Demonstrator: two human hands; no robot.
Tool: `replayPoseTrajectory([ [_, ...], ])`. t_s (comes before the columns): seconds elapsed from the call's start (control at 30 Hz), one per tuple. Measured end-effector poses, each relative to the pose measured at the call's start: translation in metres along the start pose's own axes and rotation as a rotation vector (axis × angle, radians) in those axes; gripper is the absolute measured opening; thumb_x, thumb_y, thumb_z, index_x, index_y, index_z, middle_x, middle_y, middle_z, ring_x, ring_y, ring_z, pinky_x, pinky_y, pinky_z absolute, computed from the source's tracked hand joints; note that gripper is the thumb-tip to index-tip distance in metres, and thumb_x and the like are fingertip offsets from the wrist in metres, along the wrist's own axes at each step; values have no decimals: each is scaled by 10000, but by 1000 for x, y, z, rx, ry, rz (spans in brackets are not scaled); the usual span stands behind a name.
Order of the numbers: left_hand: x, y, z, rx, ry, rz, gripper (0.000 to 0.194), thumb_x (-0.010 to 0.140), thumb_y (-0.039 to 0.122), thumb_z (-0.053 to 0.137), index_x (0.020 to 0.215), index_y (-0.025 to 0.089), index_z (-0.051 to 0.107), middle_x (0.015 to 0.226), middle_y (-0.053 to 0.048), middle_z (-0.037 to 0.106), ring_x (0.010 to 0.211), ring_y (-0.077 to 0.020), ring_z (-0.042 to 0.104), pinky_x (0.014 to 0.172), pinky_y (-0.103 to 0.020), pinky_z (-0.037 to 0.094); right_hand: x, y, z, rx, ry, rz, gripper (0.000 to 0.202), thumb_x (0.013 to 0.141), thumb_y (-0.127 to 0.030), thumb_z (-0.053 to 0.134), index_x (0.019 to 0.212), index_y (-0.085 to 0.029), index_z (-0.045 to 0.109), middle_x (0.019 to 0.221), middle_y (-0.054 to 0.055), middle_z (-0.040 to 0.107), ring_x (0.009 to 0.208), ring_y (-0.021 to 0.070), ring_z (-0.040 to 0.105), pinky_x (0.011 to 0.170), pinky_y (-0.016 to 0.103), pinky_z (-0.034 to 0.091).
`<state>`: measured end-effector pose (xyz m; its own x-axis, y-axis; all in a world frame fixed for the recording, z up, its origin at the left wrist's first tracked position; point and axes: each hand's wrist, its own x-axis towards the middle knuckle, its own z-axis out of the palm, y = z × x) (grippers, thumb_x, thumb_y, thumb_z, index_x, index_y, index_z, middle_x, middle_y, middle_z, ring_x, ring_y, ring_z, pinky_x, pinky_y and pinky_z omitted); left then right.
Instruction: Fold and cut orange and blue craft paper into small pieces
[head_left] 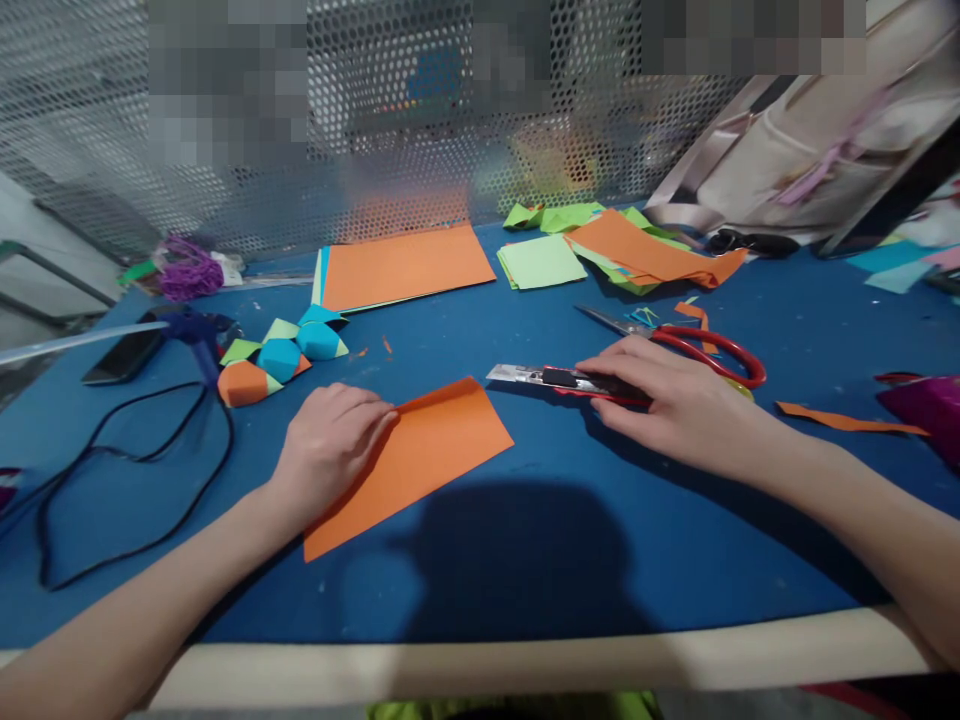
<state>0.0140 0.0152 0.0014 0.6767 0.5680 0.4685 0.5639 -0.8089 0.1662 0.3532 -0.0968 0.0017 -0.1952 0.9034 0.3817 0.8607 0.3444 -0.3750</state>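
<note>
My left hand (334, 445) is closed on the upper left edge of an orange sheet of paper (435, 445), which lies on the blue table and has its far edge folded up. A red and black utility knife (559, 379) is in my right hand (664, 395), fingers wrapped round its handle. The knife's blade end points left, just beyond the paper's right corner and apart from it. Right behind that hand lie scissors with red handles (752, 362), partly hidden by the fingers.
Folded paper pieces (279, 358) sit left of centre, near a blue glue gun (193, 340) with a black cord (229, 450) and a phone (124, 357). Stacked orange sheets (409, 268), green squares (541, 262) and paper scraps (652, 245) lie along the perforated metal panel (375, 130).
</note>
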Motion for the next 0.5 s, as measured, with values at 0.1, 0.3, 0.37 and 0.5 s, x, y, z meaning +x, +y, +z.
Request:
replayPoseTrajectory([
  [0.1,-4,-5,8,95,57,70,214,932,267,532,844,210,719,829,-96,688,735,-231,592,660,-360,422,-1,3,1,4,0,15,274,898,-251,506,1125,-180,643,1008,124,651,883,247,650,801,426,535],
  [0.3,-9,-13,12,191,36,240,214,947,191,498,1019,212,698,838,-85,683,729,-225,608,667,-369,483,0,4,1,39,5,42,279,892,-276,521,1120,-202,665,1008,118,662,879,256,652,810,434,538],
  [0.37,-11,-13,11,194,52,305,243,941,157,512,1117,205,672,871,-93,695,766,-230,632,700,-377,510,0,4,0,51,9,34,281,896,-274,524,1126,-196,666,1006,117,661,892,259,653,811,430,537],
  [0.5,-15,-12,9,129,71,384,371,905,77,556,1259,182,595,973,-124,706,868,-247,657,785,-397,538,0,4,-1,55,18,29,294,906,-273,519,1148,-189,664,1004,117,658,893,257,658,791,415,531],
])
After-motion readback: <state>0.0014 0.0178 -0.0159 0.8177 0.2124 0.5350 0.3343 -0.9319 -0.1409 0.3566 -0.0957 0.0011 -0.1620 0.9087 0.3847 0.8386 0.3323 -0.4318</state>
